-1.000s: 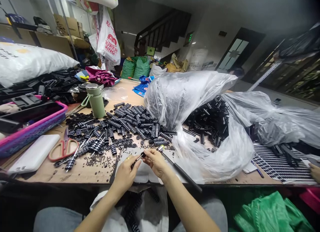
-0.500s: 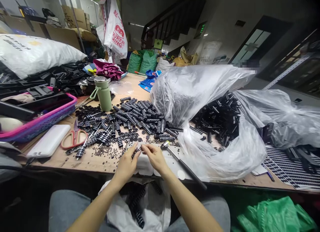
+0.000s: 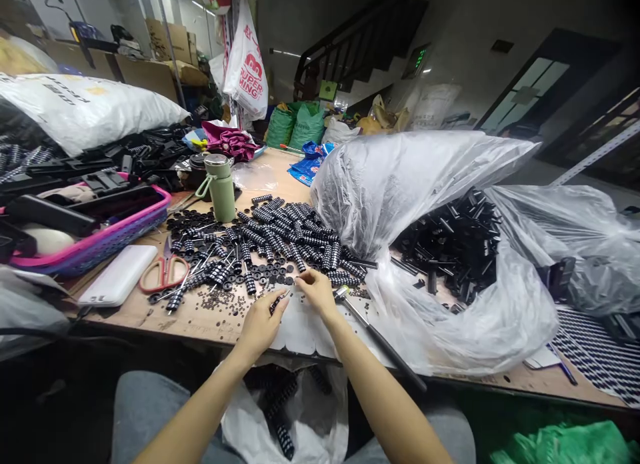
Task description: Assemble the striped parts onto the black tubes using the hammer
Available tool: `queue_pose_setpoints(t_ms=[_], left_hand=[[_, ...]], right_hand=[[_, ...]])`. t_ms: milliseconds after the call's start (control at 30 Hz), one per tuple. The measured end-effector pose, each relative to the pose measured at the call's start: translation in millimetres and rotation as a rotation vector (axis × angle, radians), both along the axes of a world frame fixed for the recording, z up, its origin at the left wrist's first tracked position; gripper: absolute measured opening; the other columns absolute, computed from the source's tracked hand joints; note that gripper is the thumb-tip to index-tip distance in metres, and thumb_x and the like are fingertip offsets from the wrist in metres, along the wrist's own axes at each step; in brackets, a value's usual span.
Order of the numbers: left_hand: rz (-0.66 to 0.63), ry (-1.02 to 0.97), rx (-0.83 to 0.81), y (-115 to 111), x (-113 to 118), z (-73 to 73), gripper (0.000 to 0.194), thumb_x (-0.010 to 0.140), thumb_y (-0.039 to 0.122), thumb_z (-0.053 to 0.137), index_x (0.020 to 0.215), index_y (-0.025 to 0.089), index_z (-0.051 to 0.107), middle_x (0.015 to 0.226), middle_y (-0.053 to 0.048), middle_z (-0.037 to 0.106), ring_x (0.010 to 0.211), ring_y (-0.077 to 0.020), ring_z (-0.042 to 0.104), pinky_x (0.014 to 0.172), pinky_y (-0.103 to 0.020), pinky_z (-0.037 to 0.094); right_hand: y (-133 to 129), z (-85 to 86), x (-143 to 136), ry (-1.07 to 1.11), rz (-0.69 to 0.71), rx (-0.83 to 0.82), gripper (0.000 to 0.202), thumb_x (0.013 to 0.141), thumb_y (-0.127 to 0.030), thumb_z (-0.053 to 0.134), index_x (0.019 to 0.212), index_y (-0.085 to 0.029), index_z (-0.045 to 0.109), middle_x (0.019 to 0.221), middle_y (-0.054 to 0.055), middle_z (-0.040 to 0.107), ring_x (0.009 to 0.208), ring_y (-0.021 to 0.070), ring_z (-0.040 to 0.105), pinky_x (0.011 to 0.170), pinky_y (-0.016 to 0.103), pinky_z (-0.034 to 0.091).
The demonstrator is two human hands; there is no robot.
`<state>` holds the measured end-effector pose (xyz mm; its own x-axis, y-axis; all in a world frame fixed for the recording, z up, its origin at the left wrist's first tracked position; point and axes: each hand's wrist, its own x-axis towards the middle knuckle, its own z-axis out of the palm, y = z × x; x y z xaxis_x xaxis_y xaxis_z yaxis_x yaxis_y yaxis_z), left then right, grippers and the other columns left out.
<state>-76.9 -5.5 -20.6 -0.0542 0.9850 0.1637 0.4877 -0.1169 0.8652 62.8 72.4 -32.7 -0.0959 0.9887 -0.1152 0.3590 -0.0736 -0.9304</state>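
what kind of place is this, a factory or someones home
Probably a small assembly workshop, perhaps home-based: many ribbed black rollers lie beside loose black discs on the worktable, a hammer rests near the hands, and more black parts spill from a clear plastic bag.

Counter (image 3: pixel 170 317) mod. bright, soft shadows; bkgd dim, v. dark under counter. Strip light (image 3: pixel 203 9) glows up & L of flask (image 3: pixel 224 199). Plastic bag (image 3: pixel 380 177), R of flask, has whitish glare. Wide-angle stretch at edges; far bkgd a bit soft.
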Motion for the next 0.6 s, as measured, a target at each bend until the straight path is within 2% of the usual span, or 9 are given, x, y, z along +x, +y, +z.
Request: queue_pose_setpoints(t_ms=[100,300,500,600], left_hand=[[-0.023,0.022,-0.003,0,1,-0.6,0.038,0.084,0.037,0.040,0.112,0.018,0.055,0.114,-0.006,0.058,0.107,-0.0168,0.051,0.095,-0.032,0.038],[-0.034,0.066,-0.014,-3,3,-1.2,0.040,0.084,0.039,0.039,0.115,0.018,0.054,0.114,-0.007,0.058,0.107,-0.0179,0.052,0.093,-0.033,0.040],[-0.043,0.069,-0.019,-6,4,-5.3,0.037,0.083,0.039,0.040,0.112,0.021,0.056,0.111,-0.005,0.060,0.104,-0.0185,0.053,0.092,-0.033,0.041],[0.004,0.016,-0.017,-5,4,-8.3,0.039,0.083,0.038,0.040,0.116,0.020,0.052,0.111,-0.007,0.059,0.109,-0.0189,0.050,0.094,-0.034,0.038]], right_hand=[[-11,6.2,-2,0.199,0.050,-0.157,0.028,0.065,-0.040,0.060,0.077,-0.014,0.058,0.069,0.004,0.059,0.067,0.0136,0.057,0.067,0.029,0.046],[-24,12.2,0,0.438,0.071,-0.315,0.033,0.060,-0.045,0.065,0.069,-0.014,0.057,0.055,-0.001,0.053,0.058,0.0101,0.057,0.062,0.025,0.048],[-33,17.5,6,0.474,0.093,-0.282,0.030,0.056,-0.040,0.070,0.068,-0.013,0.062,0.063,0.001,0.060,0.062,0.0106,0.057,0.065,0.025,0.047],[-34,21.1,3,0.317,0.180,-0.151,0.028,0.063,-0.040,0.066,0.075,-0.015,0.066,0.072,0.002,0.064,0.070,0.0137,0.058,0.068,0.027,0.046]])
